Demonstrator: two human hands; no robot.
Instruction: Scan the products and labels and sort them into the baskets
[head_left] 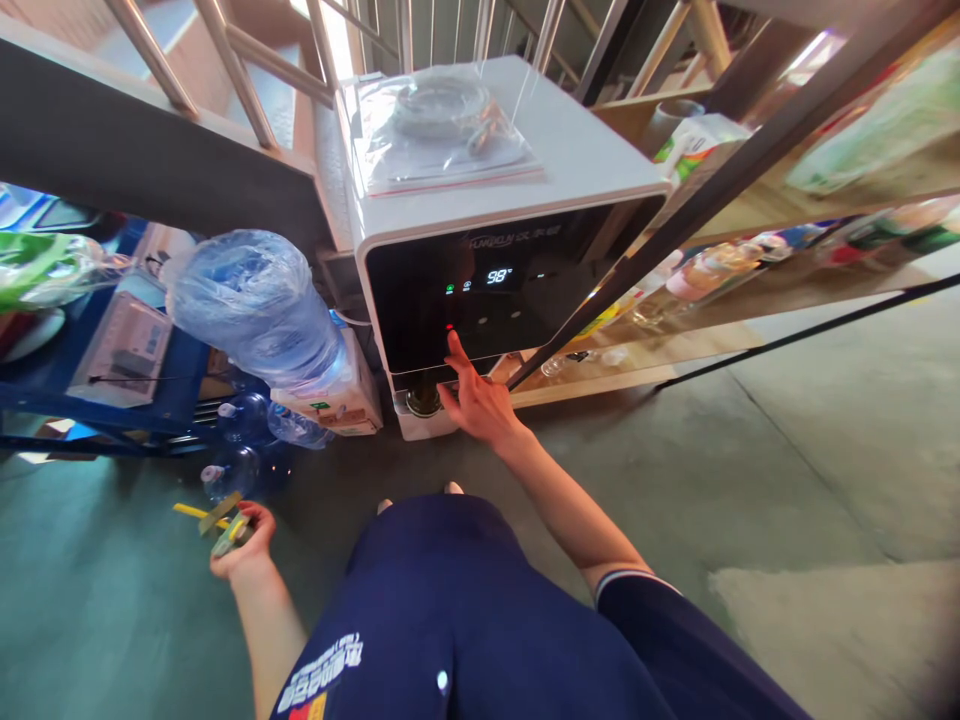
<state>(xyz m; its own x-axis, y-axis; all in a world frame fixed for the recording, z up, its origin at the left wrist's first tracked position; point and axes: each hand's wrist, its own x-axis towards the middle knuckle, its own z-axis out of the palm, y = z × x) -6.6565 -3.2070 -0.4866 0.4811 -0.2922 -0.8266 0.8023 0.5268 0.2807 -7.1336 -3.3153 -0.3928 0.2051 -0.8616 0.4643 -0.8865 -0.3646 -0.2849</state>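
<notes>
A white water dispenser with a black front panel stands ahead of me; the panel shows "98°" and small lit icons. My right hand reaches to the panel, index finger stretched out and touching just under a small red light. Below it a cup-like vessel sits in the dispenser's recess. My left hand hangs low at my side, closed around small yellow and green packets. A clear plastic bag with cables lies on top of the dispenser.
A large blue water jug lies tilted beside the dispenser on a white carton, with smaller bottles below. Blue shelving with clutter stands at left. A stair rail runs above. Wooden shelves with goods are at right. The floor is green-grey concrete.
</notes>
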